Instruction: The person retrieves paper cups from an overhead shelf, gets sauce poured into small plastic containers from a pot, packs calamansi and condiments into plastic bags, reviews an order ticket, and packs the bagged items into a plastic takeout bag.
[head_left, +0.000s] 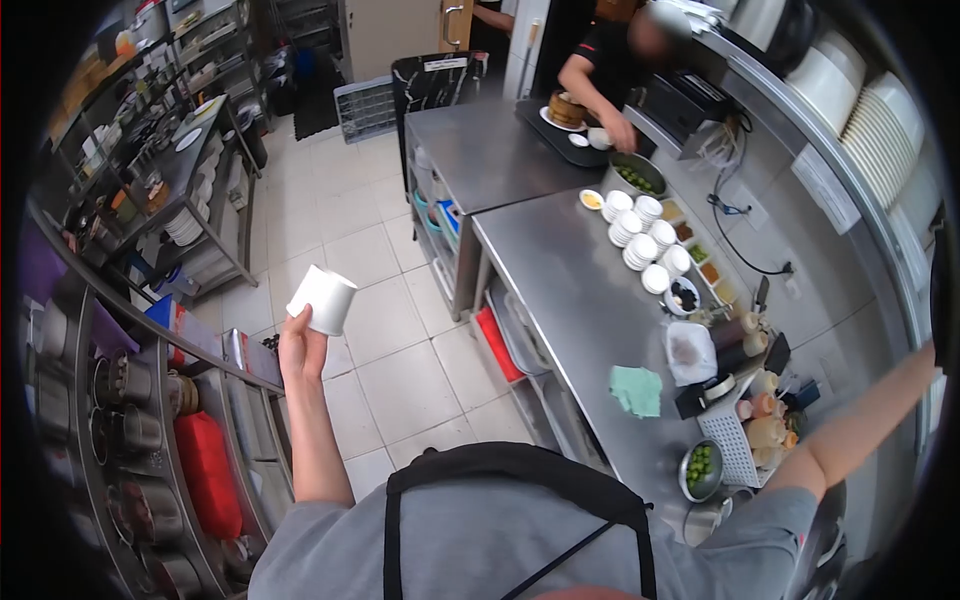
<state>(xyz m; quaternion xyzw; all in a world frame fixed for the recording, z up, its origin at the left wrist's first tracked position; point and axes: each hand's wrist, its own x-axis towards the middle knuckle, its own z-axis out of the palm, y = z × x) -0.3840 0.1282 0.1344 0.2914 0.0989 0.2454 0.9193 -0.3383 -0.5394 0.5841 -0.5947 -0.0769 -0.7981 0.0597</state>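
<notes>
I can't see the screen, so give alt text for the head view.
The left hand holds a white cup above a tiled kitchen floor; the right arm stretches out of view. Stacked white dishes stand on a steel counter; beyond, a co-worker reaches over a tray.

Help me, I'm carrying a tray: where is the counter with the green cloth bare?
The counter is bare between its aisle-side edge, the white stacks and the green cloth. Its wall side is crowded with food tubs and the bottle basket.
</notes>
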